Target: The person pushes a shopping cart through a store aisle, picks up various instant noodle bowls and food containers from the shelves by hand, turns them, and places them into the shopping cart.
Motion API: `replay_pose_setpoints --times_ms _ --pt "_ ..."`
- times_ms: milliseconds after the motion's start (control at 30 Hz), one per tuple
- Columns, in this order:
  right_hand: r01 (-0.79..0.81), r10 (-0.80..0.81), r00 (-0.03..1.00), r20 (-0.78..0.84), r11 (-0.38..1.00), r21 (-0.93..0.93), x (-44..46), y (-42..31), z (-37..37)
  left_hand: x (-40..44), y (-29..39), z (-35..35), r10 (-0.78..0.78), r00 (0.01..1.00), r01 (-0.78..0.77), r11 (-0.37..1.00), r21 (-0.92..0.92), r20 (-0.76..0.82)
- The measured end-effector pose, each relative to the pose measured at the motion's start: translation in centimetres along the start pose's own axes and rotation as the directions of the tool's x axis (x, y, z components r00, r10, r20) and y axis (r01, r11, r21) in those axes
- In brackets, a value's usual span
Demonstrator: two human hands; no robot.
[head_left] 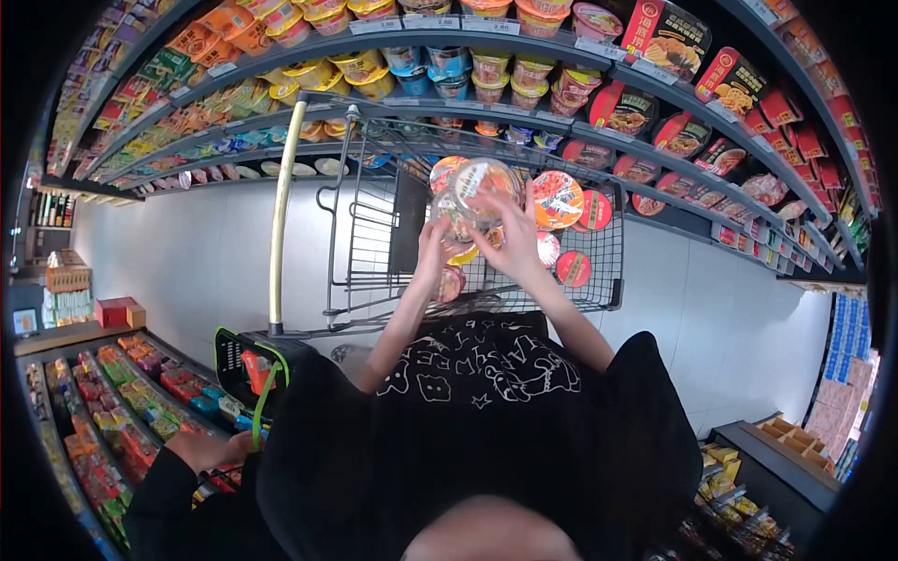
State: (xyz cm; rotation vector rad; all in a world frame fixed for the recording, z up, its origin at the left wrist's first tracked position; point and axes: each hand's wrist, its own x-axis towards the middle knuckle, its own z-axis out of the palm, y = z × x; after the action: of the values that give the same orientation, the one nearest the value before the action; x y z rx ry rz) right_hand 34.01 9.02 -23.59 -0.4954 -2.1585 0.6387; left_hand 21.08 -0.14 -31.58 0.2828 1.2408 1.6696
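Note:
My right hand point(508, 236) is closed round a round instant noodle tub point(485, 182) with a pale, shiny lid, held above the shopping cart point(619, 271). My left hand point(433, 251) is closed against a second rounded tub point(453, 224), just below and left of the first; its label is hard to make out. Beneath and around both hands, more noodle tubs lie in the cart: an orange and red one point(558, 200), a red-lidded one point(573, 268) and several others. My forearms partly cover the cart's near side.
Shelves of cup noodles point(374, 70) and boxed meals point(664, 42) curve along the far side. The cart's yellowish handle point(285, 215) stands at left. Another person's hand point(201, 451) is by a green-edged black basket point(229, 360). Low snack shelves point(122, 402) are behind at left.

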Motion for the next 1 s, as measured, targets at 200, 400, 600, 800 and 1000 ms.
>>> replay_pose_setpoints --times_ms 200,400,600,800,1000 --pt "0.047 -0.032 0.996 -0.082 0.981 0.189 4.4 -1.7 0.2 -2.0 5.7 1.8 -0.016 0.990 0.007 0.998 0.067 0.137" --pt "-0.163 0.228 0.970 -0.089 0.873 0.460 4.1 -2.3 1.8 -3.1 6.0 1.1 0.004 0.971 -0.017 0.999 0.051 0.238" --pt "-0.286 0.378 0.920 -0.099 0.825 0.488 2.2 -0.6 4.9 -2.7 4.8 0.2 0.270 0.955 -0.293 0.805 0.516 0.120" --pt "-0.245 0.438 0.876 -0.203 0.766 0.595 10.5 2.3 4.1 -1.3 4.0 -2.7 0.167 0.985 -0.172 0.862 0.477 0.052" --pt "-0.064 -0.017 0.872 -0.489 0.987 -0.147 27.7 6.2 4.3 -0.2 3.7 -4.7 0.111 0.993 -0.096 0.961 0.260 -0.042"
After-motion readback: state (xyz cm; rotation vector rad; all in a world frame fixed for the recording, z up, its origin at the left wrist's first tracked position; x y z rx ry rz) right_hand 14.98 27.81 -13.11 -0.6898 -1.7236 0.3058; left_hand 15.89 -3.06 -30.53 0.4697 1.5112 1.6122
